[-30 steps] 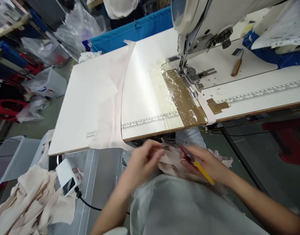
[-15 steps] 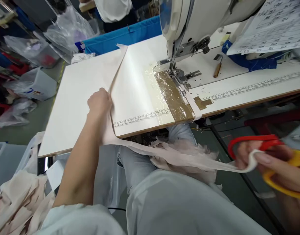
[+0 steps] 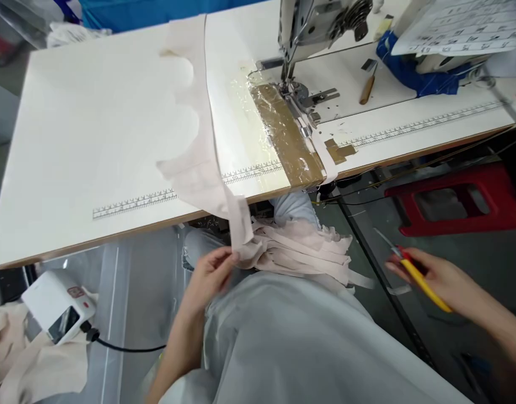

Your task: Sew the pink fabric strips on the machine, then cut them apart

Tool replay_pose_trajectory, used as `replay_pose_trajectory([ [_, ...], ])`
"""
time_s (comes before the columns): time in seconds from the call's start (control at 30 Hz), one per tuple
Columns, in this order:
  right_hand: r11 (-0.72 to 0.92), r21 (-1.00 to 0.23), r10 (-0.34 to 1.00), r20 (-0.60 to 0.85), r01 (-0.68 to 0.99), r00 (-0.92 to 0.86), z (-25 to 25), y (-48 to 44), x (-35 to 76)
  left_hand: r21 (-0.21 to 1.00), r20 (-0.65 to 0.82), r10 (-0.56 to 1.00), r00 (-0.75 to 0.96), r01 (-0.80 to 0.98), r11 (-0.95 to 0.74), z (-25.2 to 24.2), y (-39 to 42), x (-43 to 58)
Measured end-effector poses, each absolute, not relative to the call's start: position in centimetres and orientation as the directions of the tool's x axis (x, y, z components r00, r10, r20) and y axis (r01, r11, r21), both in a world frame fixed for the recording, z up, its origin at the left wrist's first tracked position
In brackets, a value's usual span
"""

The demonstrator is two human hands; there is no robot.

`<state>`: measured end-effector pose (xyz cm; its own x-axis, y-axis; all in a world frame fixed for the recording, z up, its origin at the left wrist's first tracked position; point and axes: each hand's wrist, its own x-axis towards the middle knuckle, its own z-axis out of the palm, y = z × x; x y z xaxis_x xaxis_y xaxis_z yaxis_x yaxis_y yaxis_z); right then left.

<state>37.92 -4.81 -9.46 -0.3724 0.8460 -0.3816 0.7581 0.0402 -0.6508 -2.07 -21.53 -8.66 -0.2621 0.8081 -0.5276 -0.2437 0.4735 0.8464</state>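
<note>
A pale pink fabric piece with a scalloped left edge lies along the white table, its near end hanging over the front edge. My left hand pinches the lower end of a fabric strip between thumb and fingers, just below the table edge. Out to the right, clear of the fabric, my right hand is closed around scissors with red and yellow handles, the blades pointing up and left. On my lap rests a heap of pale pink fabric strips.
A sewing machine stands at the back, with a pale strip running from its foot over the edge. Right of it lies a wooden-handled tool. A red stool is below right; a white device and fabric scraps lie lower left.
My left hand has come off the tabletop, down and right to the strip's end. My right hand has let go of the strip but keeps the scissors. The view has tipped downward.
</note>
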Motion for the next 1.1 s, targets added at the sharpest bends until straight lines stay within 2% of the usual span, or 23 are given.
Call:
replay_pose_trajectory([
  [0.07,0.1,-0.676,0.673,-0.494,0.73,-0.55,-9.3,-5.1,33.5,0.839,-0.522,0.818,-0.242,-0.315,0.443,-9.0,-21.4,-0.2],
  [0.17,0.267,-0.761,0.351,-0.495,0.591,-0.795,-8.6,-4.7,27.1,0.831,-0.512,0.818,-0.262,-0.392,0.395,-8.9,-21.5,1.4],
  [0.27,0.422,-0.757,0.119,-0.499,0.498,-0.858,-8.1,-3.5,22.5,0.83,-0.518,0.802,-0.299,-0.402,0.386,-8.7,-22.0,1.6],
  [0.37,0.532,-0.72,0.002,-0.526,0.446,-0.851,-7.7,-2.5,19.6,0.821,-0.542,0.776,-0.324,-0.402,0.406,-8.9,-22.5,1.3],
  [0.63,0.651,-0.66,-0.078,-0.549,0.374,-0.832,-7.5,-1.9,16.0,0.79,-0.586,0.712,-0.386,-0.468,0.396,-9.1,-22.8,0.8],
  [0.87,0.71,-0.623,-0.071,-0.526,0.328,-0.848,-7.3,-1.8,15.7,0.783,-0.59,0.724,-0.357,-0.471,0.405,-9.6,-22.8,0.7],
  [1.1,0.859,-0.436,0.017,-0.5,0.269,-0.866,-7.5,-2.4,14.9,0.794,-0.563,0.74,-0.367,-0.488,0.363,-10.3,-22.8,0.9],
])
